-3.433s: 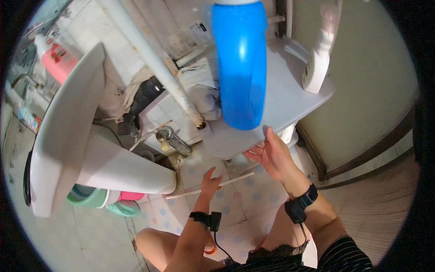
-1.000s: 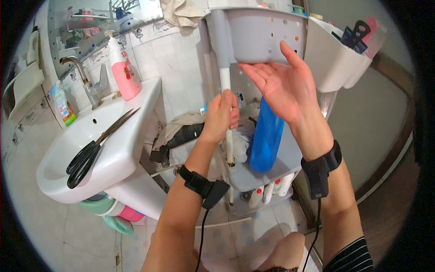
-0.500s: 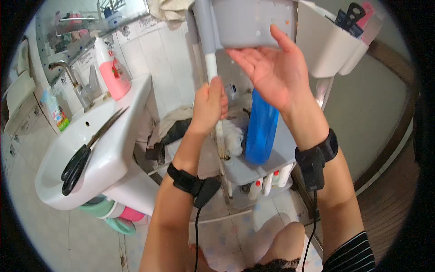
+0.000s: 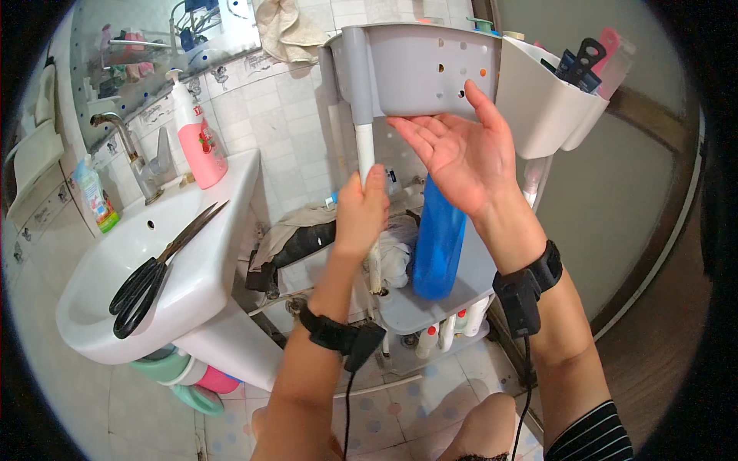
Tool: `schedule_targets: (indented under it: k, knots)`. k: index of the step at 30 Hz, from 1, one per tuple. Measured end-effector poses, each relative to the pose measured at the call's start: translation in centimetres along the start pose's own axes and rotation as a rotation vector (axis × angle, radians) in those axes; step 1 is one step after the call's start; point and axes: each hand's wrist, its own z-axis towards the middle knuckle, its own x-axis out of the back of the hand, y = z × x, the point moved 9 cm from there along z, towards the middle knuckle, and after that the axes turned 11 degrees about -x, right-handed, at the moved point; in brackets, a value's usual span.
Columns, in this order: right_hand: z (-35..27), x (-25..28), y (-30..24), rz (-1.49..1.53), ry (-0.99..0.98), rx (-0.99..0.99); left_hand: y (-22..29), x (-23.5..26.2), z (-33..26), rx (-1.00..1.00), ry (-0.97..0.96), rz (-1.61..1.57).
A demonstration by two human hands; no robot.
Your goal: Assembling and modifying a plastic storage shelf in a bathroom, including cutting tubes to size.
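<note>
My left hand is wrapped round a white pole of a shelf rack, just below the grey sleeve of its top basket. My right hand is open with its palm turned up. Its fingertips are at the underside of the grey basket, and its thumb points up in front of the basket's wall. Below the right hand, a tall blue bottle stands on the rack's lower grey shelf; the hand hides its top. Beside it lies a white crumpled bundle, partly behind the pole.
On the left, black-handled scissors lie across the white sink, with a pink pump bottle by the tap. A white holder with combs hangs at the basket's right. Several white bottles stand underneath. Cloth hangs behind.
The view has shifted, so the basket and both hands sit lower in the picture and more of the basket shows. My left hand keeps its grip on the pole; the right stays open under the basket.
</note>
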Motion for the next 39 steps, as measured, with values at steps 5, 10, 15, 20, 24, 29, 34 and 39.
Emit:
schedule_targets:
  k: [5, 10, 15, 20, 24, 29, 34, 39]
  knots:
    - [0.0, -0.6, -0.2, -0.004, -0.02, 0.016, 0.1, -1.9, -0.3, 0.229, -0.289, -0.426]
    - [0.3, -0.8, -0.5, 0.01, -0.075, -0.007, 0.1, -2.4, -0.2, 0.245, -0.331, -0.434]
    - [0.4, -0.8, -0.1, 0.055, -0.049, -0.022, 0.2, -1.3, -0.1, 0.11, -0.12, -0.165]
    - [0.3, -0.3, -0.3, 0.04, -0.054, -0.001, -0.8, -2.3, -0.4, 0.243, -0.373, -0.458]
    - [0.4, -0.4, -0.3, 0.027, -0.057, 0.018, -0.8, -2.5, -0.8, 0.218, -0.331, -0.448]
    - [0.3, -0.4, -0.3, 0.052, -0.043, 0.001, -1.2, -1.5, -0.5, 0.232, -0.22, -0.325]
    - [0.2, -0.8, -0.1, 0.054, -0.067, 0.005, -1.0, -3.6, -1.4, 0.294, -0.63, -0.852]
    - [0.5, -0.4, -0.1, 0.045, -0.079, 0.014, -1.4, -3.3, -1.0, 0.284, -0.543, -0.857]
